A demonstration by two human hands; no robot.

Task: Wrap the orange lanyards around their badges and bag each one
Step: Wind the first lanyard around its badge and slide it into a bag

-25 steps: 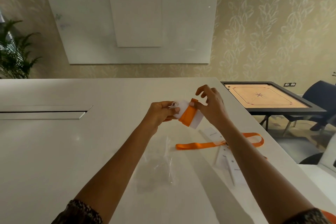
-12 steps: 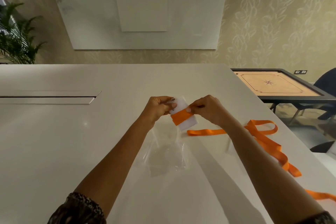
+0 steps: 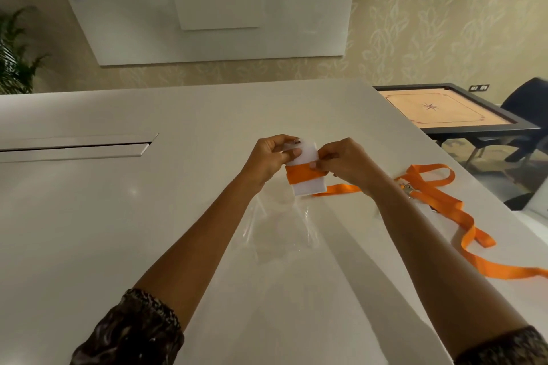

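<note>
Head view: lanyard-wrapped badge above clear bag, pinched between left hand and right hand.

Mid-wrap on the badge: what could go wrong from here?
1. The lanyard wrap on the badge seems held only by the pinch of the right hand; releasing may unwind it.
2. The loose lanyard lies looped on the table; it may tangle if pulled.
3. The clear bag lies flat; opening it needs a hand, and the left hand grips the badge.
</note>
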